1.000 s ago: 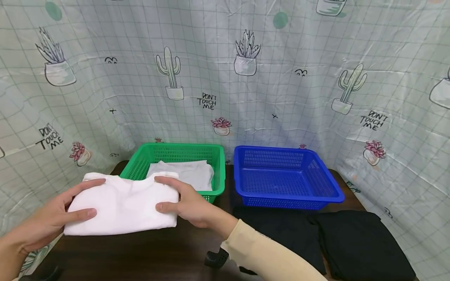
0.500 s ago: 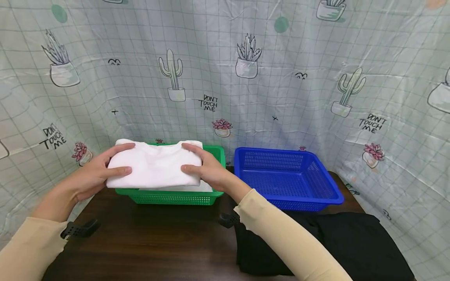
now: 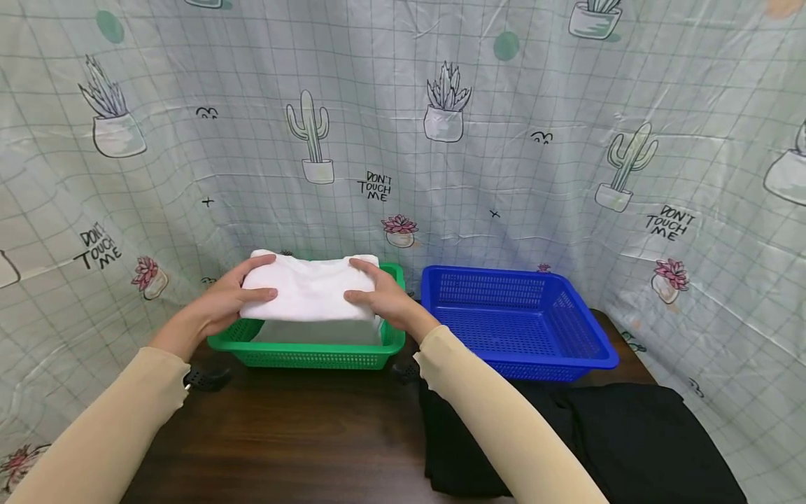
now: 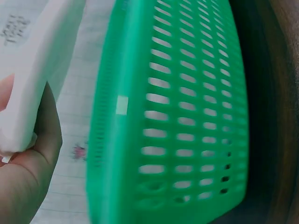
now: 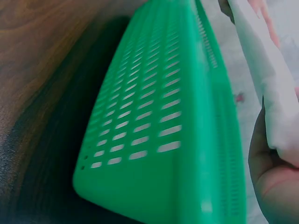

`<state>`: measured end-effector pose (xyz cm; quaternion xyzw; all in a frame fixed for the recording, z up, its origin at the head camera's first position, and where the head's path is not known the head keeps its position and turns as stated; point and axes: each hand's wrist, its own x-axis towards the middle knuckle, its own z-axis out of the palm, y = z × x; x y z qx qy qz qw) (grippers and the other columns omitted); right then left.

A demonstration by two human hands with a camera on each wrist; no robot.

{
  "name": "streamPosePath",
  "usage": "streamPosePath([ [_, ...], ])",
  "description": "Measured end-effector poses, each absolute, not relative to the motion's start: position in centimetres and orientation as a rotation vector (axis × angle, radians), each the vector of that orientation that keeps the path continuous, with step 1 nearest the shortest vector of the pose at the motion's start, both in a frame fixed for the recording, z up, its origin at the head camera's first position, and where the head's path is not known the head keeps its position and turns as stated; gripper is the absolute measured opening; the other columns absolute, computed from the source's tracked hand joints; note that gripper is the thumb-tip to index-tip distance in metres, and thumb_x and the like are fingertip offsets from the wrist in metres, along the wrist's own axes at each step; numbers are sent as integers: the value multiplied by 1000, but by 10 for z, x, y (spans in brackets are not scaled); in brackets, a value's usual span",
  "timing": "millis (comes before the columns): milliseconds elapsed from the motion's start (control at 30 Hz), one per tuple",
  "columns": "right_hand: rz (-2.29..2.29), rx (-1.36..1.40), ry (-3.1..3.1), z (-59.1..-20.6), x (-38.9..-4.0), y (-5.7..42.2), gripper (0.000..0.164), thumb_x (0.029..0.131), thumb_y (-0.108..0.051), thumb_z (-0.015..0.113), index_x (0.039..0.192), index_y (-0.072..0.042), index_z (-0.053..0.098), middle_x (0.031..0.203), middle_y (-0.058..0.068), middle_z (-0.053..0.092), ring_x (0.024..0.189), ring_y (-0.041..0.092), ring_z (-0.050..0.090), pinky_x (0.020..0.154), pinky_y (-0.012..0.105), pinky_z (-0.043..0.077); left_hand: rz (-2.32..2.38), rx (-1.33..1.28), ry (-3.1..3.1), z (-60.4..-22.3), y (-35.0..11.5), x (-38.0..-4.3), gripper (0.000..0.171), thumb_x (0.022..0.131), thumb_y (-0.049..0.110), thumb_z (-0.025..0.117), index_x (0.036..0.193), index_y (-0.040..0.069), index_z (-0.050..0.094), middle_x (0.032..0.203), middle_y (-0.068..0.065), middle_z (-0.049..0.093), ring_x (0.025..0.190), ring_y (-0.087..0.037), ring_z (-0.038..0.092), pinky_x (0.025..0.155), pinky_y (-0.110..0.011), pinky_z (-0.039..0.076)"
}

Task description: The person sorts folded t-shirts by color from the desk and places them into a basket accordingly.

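A folded white shirt (image 3: 310,288) is held level over the green basket (image 3: 308,357). Its left end is gripped by my left hand (image 3: 220,304), thumb on the near face. My right hand (image 3: 392,306) grips the other end the same way. Beneath it, a folded pale garment (image 3: 320,333) lies in the basket, partly covered from view. In the left wrist view the white shirt (image 4: 35,70) is above the basket's rim and apart from it. The right wrist view also shows the shirt (image 5: 266,65) above the rim.
To the right of the green basket stands a blue basket (image 3: 519,369). Folded black garments (image 3: 655,441) lie in front of it on the dark wooden table (image 3: 283,434). A patterned curtain (image 3: 352,126) hangs close behind both baskets.
Both hands have carried the white shirt away from me and to the right, from left of the green basket to over it. The blue basket and black garments have stayed put.
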<state>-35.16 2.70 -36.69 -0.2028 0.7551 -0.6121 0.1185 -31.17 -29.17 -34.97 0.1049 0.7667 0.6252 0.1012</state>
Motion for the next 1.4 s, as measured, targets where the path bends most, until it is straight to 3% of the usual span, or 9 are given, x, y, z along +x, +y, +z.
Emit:
streamPosePath([
  [133, -1767, -548, 2241, -381, -358, 25, 72, 101, -10, 73, 165, -23, 42, 171, 5, 34, 154, 26, 36, 125, 49, 33, 1851, 275, 2271, -366, -289, -324, 87, 106, 15, 67, 173, 22, 12, 176, -18, 5, 121, -13, 50, 89, -23, 54],
  [300, -1772, -497, 2233, -391, -360, 22, 72, 102, -7, 71, 165, -21, 40, 173, 7, 31, 155, 28, 34, 124, 50, 34, 1836, 214, 2278, -383, -288, -333, 88, 107, 16, 67, 173, 24, 11, 177, -18, -3, 134, -26, 44, 88, -22, 53],
  [567, -1791, -351, 2241, -404, -361, 16, 73, 100, -3, 71, 164, -18, 41, 173, 11, 30, 156, 32, 32, 122, 52, 36, 1823, 214, 2275, -394, -281, -344, 86, 106, 8, 66, 173, 20, 13, 177, -18, -3, 149, -38, 30, 89, -21, 50],
  [867, -1775, -290, 2277, -415, -362, 5, 75, 97, 0, 73, 163, -15, 43, 172, 12, 32, 156, 34, 32, 117, 52, 41, 1721, 147, 2329, -399, -281, -351, 85, 106, 9, 66, 173, 20, 13, 177, -18, -11, 154, -45, 28, 100, -37, 49],
  [1000, -1721, -233, 2328, -417, -363, 2, 73, 97, 0, 73, 163, -16, 44, 172, 11, 33, 156, 33, 33, 115, 50, 43, 1692, 143, 2332, -401, -280, -356, 86, 105, 8, 68, 172, 19, 16, 177, -21, -4, 153, -45, 27, 100, -35, 48],
  [1067, -1709, -223, 2333, -416, -362, 1, 73, 97, 0, 72, 163, -15, 43, 172, 12, 32, 157, 33, 32, 115, 49, 43, 1671, 149, 2335, -402, -280, -358, 86, 104, 8, 69, 172, 17, 16, 176, -23, -2, 154, -45, 25, 105, -40, 47],
  [1233, -1699, -212, 2329, -412, -357, 0, 73, 97, 1, 71, 164, -14, 43, 173, 15, 29, 156, 35, 32, 110, 45, 44, 1620, 187, 2347, -404, -282, -362, 86, 103, 6, 69, 171, 11, 16, 175, -26, -3, 159, -50, 12, 123, -60, 28],
  [1400, -1641, -175, 2363, -413, -358, 1, 73, 97, 1, 71, 163, -13, 43, 172, 16, 30, 153, 35, 36, 106, 45, 45, 1611, 223, 2301, -406, -283, -365, 85, 104, 1, 66, 170, 5, 14, 174, -30, -6, 159, -52, 8, 125, -63, 21],
])
